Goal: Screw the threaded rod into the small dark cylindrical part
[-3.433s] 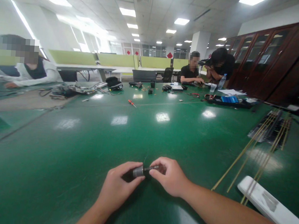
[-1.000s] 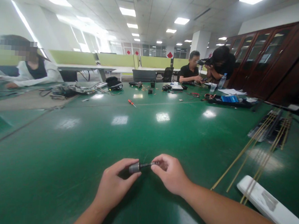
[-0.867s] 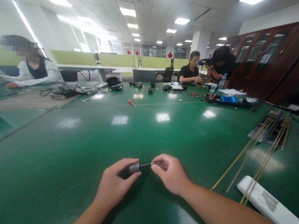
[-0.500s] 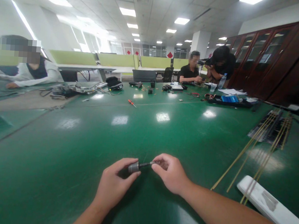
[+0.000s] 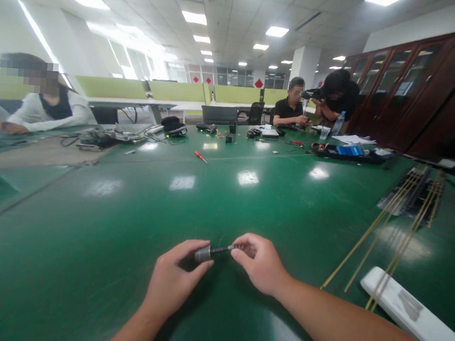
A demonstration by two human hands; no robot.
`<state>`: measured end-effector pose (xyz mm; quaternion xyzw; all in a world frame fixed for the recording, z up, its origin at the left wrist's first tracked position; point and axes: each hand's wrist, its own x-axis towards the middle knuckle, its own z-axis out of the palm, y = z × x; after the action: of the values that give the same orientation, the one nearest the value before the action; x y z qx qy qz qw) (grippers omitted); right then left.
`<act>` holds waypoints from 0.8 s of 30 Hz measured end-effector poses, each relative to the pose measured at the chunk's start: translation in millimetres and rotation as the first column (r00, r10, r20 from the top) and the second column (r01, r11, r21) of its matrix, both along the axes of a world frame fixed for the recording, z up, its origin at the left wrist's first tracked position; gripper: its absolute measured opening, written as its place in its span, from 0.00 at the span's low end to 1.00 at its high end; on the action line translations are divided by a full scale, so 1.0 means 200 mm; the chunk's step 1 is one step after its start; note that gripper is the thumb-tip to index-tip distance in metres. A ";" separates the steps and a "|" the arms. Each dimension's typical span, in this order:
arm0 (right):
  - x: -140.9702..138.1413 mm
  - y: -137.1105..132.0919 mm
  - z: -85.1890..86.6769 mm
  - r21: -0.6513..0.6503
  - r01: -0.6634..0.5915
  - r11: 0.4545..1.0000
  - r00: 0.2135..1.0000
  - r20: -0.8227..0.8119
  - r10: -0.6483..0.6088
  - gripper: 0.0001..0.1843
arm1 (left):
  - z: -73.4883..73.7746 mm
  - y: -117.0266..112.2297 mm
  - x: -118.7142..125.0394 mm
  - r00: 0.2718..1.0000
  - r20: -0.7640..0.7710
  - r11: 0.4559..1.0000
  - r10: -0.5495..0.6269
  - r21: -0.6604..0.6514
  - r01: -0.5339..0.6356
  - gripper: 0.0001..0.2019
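Low in the head view, my left hand [image 5: 173,273] pinches a grey metal cylinder [image 5: 203,254] between thumb and fingers. A thin dark shaft [image 5: 220,250] sticks out of the cylinder toward the right. At the shaft's far end, my right hand [image 5: 262,261] is closed, with thumb and fingertips on its tip. That tip looks ridged, but the fingers partly cover it. The whole piece lies roughly level, just over the green table [image 5: 131,205]. Whether it is a drill chuck with a bit or another shafted part, I cannot tell.
An orange screwdriver [image 5: 201,156] lies farther up the table. To the right are long thin yellowish rods [image 5: 379,228] and a white elongated object [image 5: 408,308]. Black cases [image 5: 174,127], a water bottle [image 5: 338,123] and a black tray [image 5: 349,154] stand toward the back. Several people are around the table.
Both my hands and the held piece stay practically still. At the far left, a person's head and hands have shifted slightly left.
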<state>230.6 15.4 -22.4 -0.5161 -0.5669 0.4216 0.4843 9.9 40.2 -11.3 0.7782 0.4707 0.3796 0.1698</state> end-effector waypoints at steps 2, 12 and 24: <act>0.00 0.00 -0.01 0.003 0.001 1.000 1.000 0.000 -0.001 0.07 | 0.00 0.00 0.00 1.000 0.006 1.000 0.000 0.001 0.000 0.12; 0.00 0.00 0.00 0.012 0.009 1.000 1.000 -0.001 -0.009 0.08 | -0.01 0.00 -0.01 1.000 -0.009 1.000 0.008 0.008 -0.008 0.13; 0.00 0.00 0.00 0.007 0.009 1.000 1.000 -0.024 -0.009 0.08 | 0.01 0.01 -0.01 1.000 0.001 1.000 0.031 0.002 -0.031 0.13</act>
<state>230.1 16.3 -23.0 -0.5118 -0.5602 0.4237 0.4947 8.6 41.6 -10.0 0.7710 0.4820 0.3828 0.1633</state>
